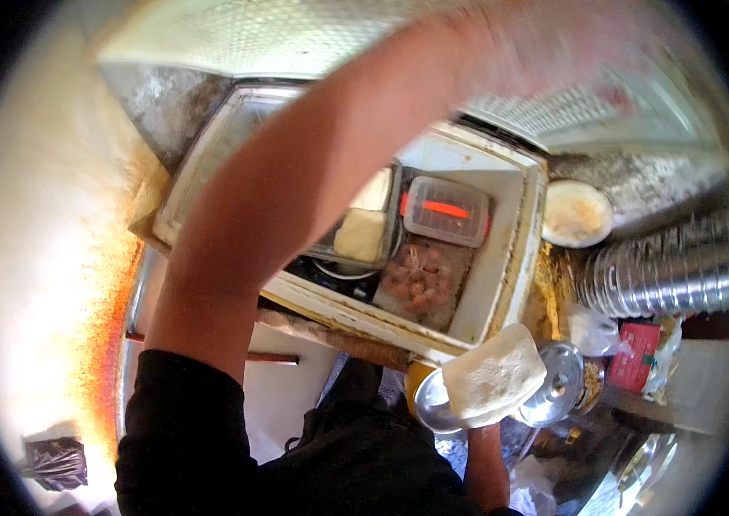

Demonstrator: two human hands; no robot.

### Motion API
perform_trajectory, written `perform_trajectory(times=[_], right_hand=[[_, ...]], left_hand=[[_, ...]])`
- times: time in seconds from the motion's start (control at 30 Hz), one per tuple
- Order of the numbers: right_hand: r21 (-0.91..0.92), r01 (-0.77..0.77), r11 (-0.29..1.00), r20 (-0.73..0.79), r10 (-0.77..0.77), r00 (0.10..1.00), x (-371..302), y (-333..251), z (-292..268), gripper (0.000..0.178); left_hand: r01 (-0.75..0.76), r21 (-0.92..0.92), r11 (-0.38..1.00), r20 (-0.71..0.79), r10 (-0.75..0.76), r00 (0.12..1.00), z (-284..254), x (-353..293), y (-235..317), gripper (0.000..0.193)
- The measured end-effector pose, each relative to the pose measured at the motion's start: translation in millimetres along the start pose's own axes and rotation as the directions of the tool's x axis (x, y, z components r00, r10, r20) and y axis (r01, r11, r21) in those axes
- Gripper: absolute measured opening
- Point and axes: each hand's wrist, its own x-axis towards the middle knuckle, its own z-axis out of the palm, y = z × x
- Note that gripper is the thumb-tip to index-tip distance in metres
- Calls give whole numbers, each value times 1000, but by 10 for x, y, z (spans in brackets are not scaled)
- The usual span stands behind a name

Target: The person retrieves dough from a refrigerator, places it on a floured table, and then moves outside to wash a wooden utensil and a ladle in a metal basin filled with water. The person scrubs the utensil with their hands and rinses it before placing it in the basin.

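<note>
My left arm stretches across the open chest freezer [515,249] to its raised lid [545,120]. At the upper right my left hand [575,52] is smeared by motion, so its fingers cannot be read. A thick pale slab that looks like dough [495,374] is at the freezer's near right corner. My right hand is under the slab and appears to hold it; the slab hides its fingers, and only the right forearm [487,469] shows. Inside the freezer, a tray holds similar pale slabs [359,234], partly behind my left arm.
A clear lidded box with a red handle [446,211] and a bag of round pinkish pieces [418,277] lie in the freezer. On the right are a metal bowl [435,402], a metal lid [558,383], a pale round dish [577,213] and stacked metal trays [665,279].
</note>
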Motion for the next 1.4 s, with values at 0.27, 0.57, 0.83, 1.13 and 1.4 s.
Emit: perform_trajectory(times=[0.27, 0.57, 0.83, 1.13, 1.4], right_hand=[[-57, -103, 993, -45, 101, 994, 1605, 599, 1442, 58], [-358, 776, -519, 713, 385, 586, 2577, 1298, 3499, 104], [-551, -351, 757, 109, 482, 869, 3287, 1240, 2321, 90], [-511, -453, 731, -90, 478, 874, 3731, 1754, 1592, 56], [-911, -382, 158, -207, 626, 752, 4903, 2602, 1269, 63]], left_hand=[[274, -607, 746, -637, -663, 394, 362, -2217, -1011, 33], [-557, -741, 375, -634, -664, 396, 31, -2870, -1727, 75], [-738, -604, 302, -694, -655, 300, 84, -3159, -2677, 64], [-454, -646, 613, -712, -699, 71, -71, -3794, -3098, 70], [-637, -632, 441, -370, -894, -253, 244, -4209, -4795, 49]])
